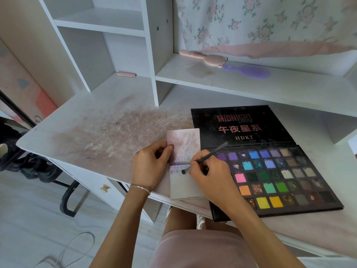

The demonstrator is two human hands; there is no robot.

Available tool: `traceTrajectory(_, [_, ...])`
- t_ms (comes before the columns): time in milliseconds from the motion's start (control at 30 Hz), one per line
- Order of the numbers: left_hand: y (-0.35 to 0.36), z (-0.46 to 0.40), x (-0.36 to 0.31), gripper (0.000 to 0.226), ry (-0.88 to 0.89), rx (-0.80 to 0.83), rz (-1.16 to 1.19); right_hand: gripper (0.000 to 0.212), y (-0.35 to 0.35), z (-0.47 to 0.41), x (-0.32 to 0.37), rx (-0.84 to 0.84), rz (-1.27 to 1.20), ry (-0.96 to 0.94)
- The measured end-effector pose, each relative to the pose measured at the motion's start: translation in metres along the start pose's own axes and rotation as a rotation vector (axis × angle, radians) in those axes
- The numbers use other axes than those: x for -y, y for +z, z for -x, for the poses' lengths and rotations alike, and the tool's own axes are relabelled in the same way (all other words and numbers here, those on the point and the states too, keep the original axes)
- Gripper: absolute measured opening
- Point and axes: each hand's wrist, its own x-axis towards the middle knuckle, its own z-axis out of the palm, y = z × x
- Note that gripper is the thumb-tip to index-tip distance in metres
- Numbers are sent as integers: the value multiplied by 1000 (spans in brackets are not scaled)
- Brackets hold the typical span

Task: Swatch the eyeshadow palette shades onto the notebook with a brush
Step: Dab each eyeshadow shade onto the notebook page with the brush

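Your right hand (207,171) pinches the light brush (205,158) mid-handle, tip on the thin, floppy notebook (183,182) at the counter's front edge, left hand (149,167) pinning its upper page.

Both forearms are bare, with no sleeves seen. A thin silver bracelet (140,188) is worn at the wrist of the left hand (149,167). The lap is covered by pale pink fabric (202,248).
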Motion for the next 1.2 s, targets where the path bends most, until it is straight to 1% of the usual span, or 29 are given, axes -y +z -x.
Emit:
traceTrajectory(233, [0,-1,0,14,-1,9,-3,25,1,0,-1,-17,-17,-3])
traceTrajectory(300, [0,0,0,13,4,11,-7,23,-1,1,0,-32,-116,13])
traceTrajectory(400, [-1,0,0,13,4,10,0,19,-10,2,3,-97,-299,41])
traceTrajectory(467, [-1,0,0,12,-3,14,13,18,-20,6,1,-151,-345,47])
traceTrajectory(533, [-1,0,1,12,-10,13,18,21,-33,11,-3,-212,-359,61])
traceTrajectory(700, [-2,-1,3,11,-5,5,20,24,-75,24,-28,-382,-240,99])
traceTrajectory(867, [0,-2,4,11,-4,2,25,29,-109,33,-49,-515,-190,161])
traceTrajectory(1200, [1,-2,6,8,13,4,25,21,-118,29,-63,-497,34,207])
